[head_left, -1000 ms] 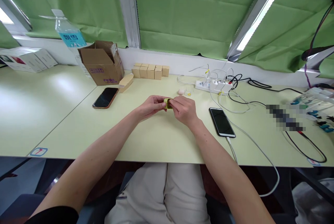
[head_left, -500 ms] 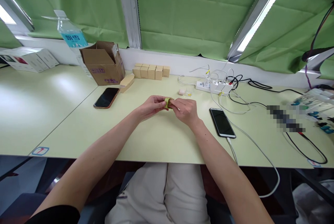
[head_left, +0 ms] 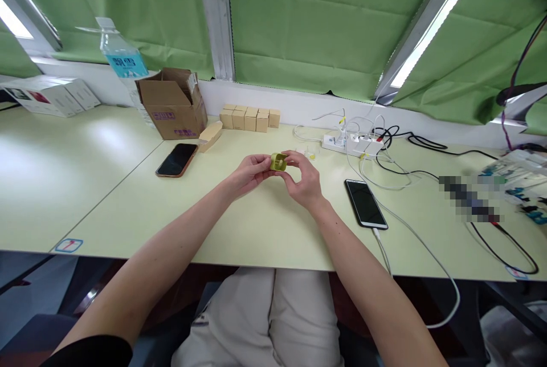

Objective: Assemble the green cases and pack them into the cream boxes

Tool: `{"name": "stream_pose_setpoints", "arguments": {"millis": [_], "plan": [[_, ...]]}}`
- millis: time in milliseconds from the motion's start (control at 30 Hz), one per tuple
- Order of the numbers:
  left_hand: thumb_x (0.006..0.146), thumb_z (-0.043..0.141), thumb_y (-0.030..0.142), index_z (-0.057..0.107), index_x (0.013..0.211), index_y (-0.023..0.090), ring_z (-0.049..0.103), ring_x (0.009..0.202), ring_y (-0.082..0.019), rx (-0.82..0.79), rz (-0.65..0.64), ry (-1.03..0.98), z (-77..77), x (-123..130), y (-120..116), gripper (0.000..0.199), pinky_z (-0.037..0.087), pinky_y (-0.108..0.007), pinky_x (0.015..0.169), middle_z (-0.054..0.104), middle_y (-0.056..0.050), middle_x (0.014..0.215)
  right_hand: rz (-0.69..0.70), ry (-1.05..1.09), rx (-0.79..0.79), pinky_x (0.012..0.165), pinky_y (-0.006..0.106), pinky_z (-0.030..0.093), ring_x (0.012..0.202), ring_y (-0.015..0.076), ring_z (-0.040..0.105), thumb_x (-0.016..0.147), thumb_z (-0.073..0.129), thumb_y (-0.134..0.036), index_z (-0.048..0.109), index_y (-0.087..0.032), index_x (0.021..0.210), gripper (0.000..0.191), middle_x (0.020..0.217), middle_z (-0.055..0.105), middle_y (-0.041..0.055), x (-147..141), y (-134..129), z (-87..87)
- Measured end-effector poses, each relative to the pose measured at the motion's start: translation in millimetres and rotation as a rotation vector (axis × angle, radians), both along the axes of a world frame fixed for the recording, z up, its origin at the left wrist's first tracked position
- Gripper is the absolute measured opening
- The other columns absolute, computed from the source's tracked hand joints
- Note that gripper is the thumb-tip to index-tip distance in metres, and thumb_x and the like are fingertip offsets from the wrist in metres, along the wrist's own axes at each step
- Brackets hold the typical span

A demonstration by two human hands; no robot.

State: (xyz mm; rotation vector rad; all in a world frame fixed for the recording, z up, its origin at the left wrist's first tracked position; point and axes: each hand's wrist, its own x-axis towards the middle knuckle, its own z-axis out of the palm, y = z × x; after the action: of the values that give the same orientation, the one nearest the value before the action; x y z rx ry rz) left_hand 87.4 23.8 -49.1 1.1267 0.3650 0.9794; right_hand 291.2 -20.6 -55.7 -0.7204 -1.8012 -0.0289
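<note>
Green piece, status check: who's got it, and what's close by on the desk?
Left hand and right hand both pinch the small green piece, lifted off the desk. Black phone right of hands; nothing between.

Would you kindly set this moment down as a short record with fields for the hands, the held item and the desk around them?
Left hand: fingertips pinch the small green object.
Right hand: grips the same object from the other side.
Held above: desk.
Left of hands: dark phone, cardboard box, water bottle.
Behind: row of wooden blocks.
Right: charging phone, power strip.
</note>
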Motion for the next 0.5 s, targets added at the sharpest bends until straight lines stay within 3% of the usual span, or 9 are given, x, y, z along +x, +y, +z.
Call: {"name": "stream_pose_setpoints", "arguments": {"millis": [67,367,500], "plan": [[0.088,0.092,0.052,0.086,0.105,0.010,0.079,0.108,-0.026,-0.013,0.009,-0.016,-0.3,1.3,-1.4,0.046,0.061,-0.038,0.103,0.083,-0.018,0.112,-0.002,0.024,0.013,0.096,0.047,0.073,0.121,0.0269,0.076,0.106,0.071,-0.034,0.064,-0.029,0.128,0.024,0.134,0.077,0.0106,-0.5,1.2,-1.6],[0.081,0.097,0.034,0.085,0.099,0.011,0.076,0.095,-0.023,-0.018,0.019,0.058,2.6,0.7,-1.9,0.031,0.059,-0.040,0.097,0.082,-0.015,0.103,-0.046,-0.050,0.160,0.104,0.051,0.068,0.122,0.0291,0.078,0.107,0.069,-0.026,0.066,-0.026,0.119,0.013,0.131,0.079,0.0141,-3.1,-1.4,1.5],[0.081,0.096,0.032,0.082,0.093,0.010,0.075,0.090,-0.023,-0.030,0.033,0.039,2.8,0.6,-0.7,0.028,0.058,-0.040,0.092,0.080,-0.014,0.096,-0.080,-0.082,0.118,0.105,0.055,0.067,0.125,0.0307,0.077,0.109,0.064,-0.028,0.068,-0.027,0.120,0.012,0.133,0.078,0.0152,-2.8,-2.1,1.4]]}}
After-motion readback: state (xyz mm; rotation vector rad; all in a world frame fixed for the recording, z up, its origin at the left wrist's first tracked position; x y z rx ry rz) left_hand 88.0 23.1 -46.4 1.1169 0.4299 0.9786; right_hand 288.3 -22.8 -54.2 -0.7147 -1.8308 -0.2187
